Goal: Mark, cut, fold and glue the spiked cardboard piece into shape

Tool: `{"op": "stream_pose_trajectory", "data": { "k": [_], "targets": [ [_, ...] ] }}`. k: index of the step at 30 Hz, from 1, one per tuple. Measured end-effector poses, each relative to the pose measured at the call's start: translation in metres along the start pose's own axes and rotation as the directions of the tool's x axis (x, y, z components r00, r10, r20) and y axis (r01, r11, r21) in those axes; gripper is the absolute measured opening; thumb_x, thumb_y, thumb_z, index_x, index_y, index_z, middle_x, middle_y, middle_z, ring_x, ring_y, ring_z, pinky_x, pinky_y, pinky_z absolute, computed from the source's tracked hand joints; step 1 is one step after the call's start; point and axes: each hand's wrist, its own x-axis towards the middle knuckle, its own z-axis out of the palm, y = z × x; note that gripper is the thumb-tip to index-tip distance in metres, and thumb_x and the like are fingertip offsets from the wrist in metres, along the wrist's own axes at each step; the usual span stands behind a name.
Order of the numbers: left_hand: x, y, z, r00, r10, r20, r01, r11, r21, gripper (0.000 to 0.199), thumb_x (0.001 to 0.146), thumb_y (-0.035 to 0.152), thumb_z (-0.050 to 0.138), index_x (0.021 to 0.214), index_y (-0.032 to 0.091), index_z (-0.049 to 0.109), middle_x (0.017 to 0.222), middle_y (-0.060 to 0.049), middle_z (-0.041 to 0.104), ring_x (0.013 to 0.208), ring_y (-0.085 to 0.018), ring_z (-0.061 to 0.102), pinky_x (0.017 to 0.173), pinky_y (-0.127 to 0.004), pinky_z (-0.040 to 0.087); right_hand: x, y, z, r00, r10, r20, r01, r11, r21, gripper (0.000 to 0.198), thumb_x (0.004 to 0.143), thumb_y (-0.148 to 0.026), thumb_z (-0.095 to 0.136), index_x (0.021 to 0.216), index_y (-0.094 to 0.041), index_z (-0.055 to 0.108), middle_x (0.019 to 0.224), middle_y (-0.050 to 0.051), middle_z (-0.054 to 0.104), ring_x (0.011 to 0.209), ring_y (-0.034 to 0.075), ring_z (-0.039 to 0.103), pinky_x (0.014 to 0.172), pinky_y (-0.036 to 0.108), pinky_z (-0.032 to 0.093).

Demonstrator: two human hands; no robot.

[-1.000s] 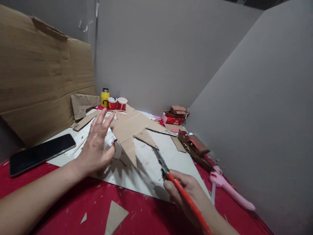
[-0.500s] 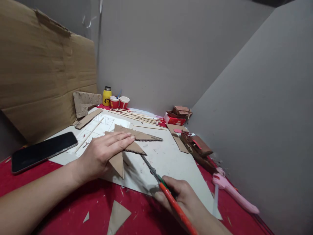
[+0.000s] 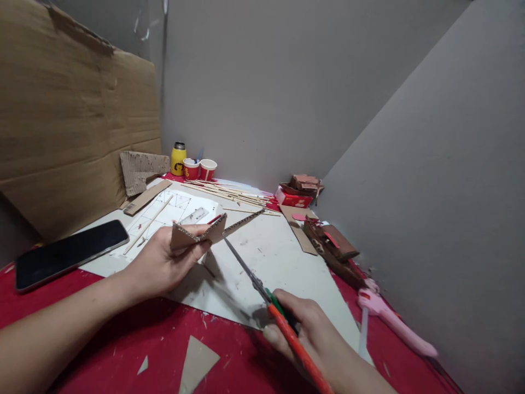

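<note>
My left hand (image 3: 168, 260) grips a cut piece of corrugated cardboard (image 3: 214, 231) with pointed arms, tilted so that its fluted edges face me. In my right hand (image 3: 307, 328) is a pair of scissors (image 3: 255, 282) with red and green handles. The blades point up and away, and their tip lies at the cardboard's lower edge; whether it touches cannot be made out. Beneath both hands lies a white board (image 3: 287, 273), with a sheet of line drawings (image 3: 176, 205) on it. Part of the cardboard is hidden by my left fingers.
A phone (image 3: 74, 254) lies at the left. Thin wooden sticks (image 3: 229, 192), two paper cups (image 3: 208, 169) and a yellow bottle (image 3: 178, 158) are at the back. On the right are brown pieces (image 3: 336, 241) and a pink glue gun (image 3: 394, 323). A cardboard scrap (image 3: 199, 364) lies in front.
My left hand has turned the cardboard from nearly flat to edge-on, with the fingers now curled around it. The scissors have barely moved.
</note>
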Motion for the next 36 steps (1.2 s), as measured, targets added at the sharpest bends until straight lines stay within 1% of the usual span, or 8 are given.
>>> {"op": "stream_pose_trajectory", "data": {
  "k": [3,7,14,19,23,27,31,36],
  "targets": [
    [0.001,0.004,-0.002,0.996,-0.086,0.018,0.087,0.988,-0.128,0.017,0.085,0.025,0.068,0.096,0.024,0.081,0.090,-0.003,0.079,0.080,-0.023,0.070,0.075,-0.028,0.056,0.001,-0.003,-0.002,1.000,0.022,-0.015,-0.023,0.999,-0.049,0.029,0.086,-0.044,0.054,0.072,-0.024,0.038,0.063,-0.005,0.040,0.059,0.014,0.033,0.054,0.027,0.031],
    [0.001,0.007,-0.002,0.995,-0.095,0.020,0.097,0.974,-0.204,0.018,0.084,0.023,0.068,0.095,0.024,0.081,0.091,-0.003,0.079,0.085,-0.023,0.071,0.080,-0.029,0.056,0.001,-0.006,-0.005,1.000,0.010,-0.022,-0.011,0.997,-0.075,0.029,0.085,-0.044,0.053,0.071,-0.025,0.036,0.062,-0.006,0.040,0.057,0.014,0.034,0.052,0.026,0.031],
    [-0.001,0.009,-0.002,0.996,-0.088,0.025,0.091,0.981,-0.174,0.019,0.085,0.025,0.068,0.099,0.029,0.081,0.092,0.000,0.079,0.087,-0.022,0.071,0.079,-0.025,0.056,0.001,-0.004,-0.004,0.991,-0.099,-0.094,0.083,0.984,-0.160,0.031,0.086,-0.045,0.054,0.070,-0.026,0.035,0.060,-0.006,0.042,0.053,0.013,0.033,0.051,0.026,0.031],
    [0.001,0.011,-0.003,0.977,-0.211,-0.005,0.197,0.919,-0.343,0.014,0.084,0.028,0.072,0.095,0.026,0.080,0.080,0.000,0.077,0.082,-0.021,0.073,0.073,-0.023,0.058,-0.001,0.000,-0.004,0.976,-0.183,-0.116,0.155,0.964,-0.219,0.027,0.088,-0.045,0.052,0.076,-0.026,0.039,0.061,-0.006,0.045,0.052,0.014,0.035,0.050,0.026,0.031],
    [0.004,0.008,-0.008,0.952,-0.306,-0.013,0.271,0.861,-0.431,0.027,0.084,0.035,0.074,0.108,0.022,0.076,0.101,-0.006,0.078,0.091,-0.025,0.073,0.078,-0.030,0.060,-0.002,0.001,-0.004,0.942,-0.283,-0.178,0.229,0.934,-0.274,0.023,0.088,-0.041,0.051,0.076,-0.026,0.037,0.059,-0.007,0.042,0.050,0.014,0.034,0.047,0.026,0.032],
    [0.005,0.003,-0.016,0.948,-0.307,0.085,0.309,0.821,-0.481,0.039,0.082,0.034,0.076,0.120,0.023,0.070,0.115,-0.007,0.075,0.101,-0.026,0.071,0.087,-0.033,0.058,0.001,0.003,-0.005,0.881,-0.392,-0.265,0.257,0.866,-0.428,0.027,0.088,-0.037,0.057,0.073,-0.027,0.037,0.057,-0.007,0.045,0.047,0.013,0.038,0.045,0.024,0.033],
    [0.007,0.001,-0.026,0.861,-0.419,0.287,0.504,0.775,-0.381,0.045,0.072,0.035,0.083,0.113,0.020,0.071,0.101,-0.005,0.078,0.089,-0.027,0.073,0.080,-0.036,0.060,0.002,0.006,-0.011,0.808,-0.517,-0.282,0.274,0.754,-0.597,0.029,0.090,-0.042,0.059,0.073,-0.025,0.043,0.057,-0.005,0.048,0.045,0.013,0.043,0.045,0.025,0.033],
    [0.011,0.007,-0.035,0.796,-0.485,0.362,0.591,0.752,-0.292,0.038,0.075,0.036,0.080,0.108,0.019,0.072,0.094,-0.003,0.079,0.087,-0.024,0.073,0.078,-0.033,0.058,-0.001,0.009,-0.020,0.800,-0.534,-0.274,0.187,0.655,-0.732,0.033,0.093,-0.049,0.055,0.074,-0.023,0.050,0.056,-0.003,0.051,0.043,0.015,0.049,0.044,0.026,0.035]
  ]
}}
